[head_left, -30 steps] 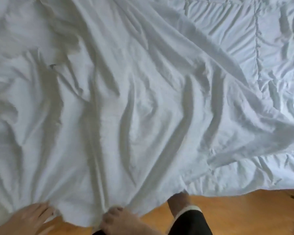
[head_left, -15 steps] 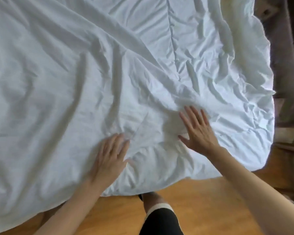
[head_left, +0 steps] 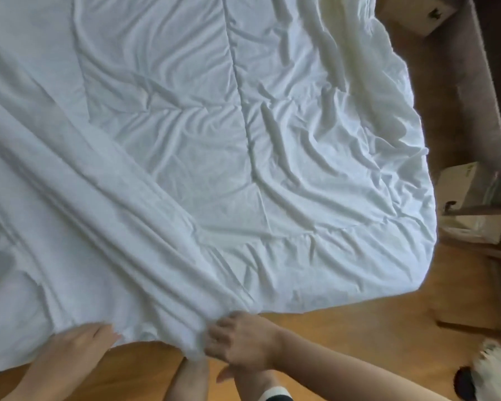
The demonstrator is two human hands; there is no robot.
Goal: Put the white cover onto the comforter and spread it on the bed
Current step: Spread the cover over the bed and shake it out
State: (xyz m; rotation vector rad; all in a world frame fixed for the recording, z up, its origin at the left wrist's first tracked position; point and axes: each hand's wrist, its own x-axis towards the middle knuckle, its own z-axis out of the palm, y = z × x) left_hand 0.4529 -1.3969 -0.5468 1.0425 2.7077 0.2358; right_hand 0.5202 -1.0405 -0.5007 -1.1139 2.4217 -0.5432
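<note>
White cover (head_left: 78,227) is lying over the left of the comforter (head_left: 315,169), which is showing quilted on the right, both hanging over the bed's near edge above the wood floor (head_left: 344,328). My right hand (head_left: 237,340) is gripping a bunched fold of the cover's near edge. My left hand (head_left: 78,348) is touching that edge, fingers fairly straight.
</note>
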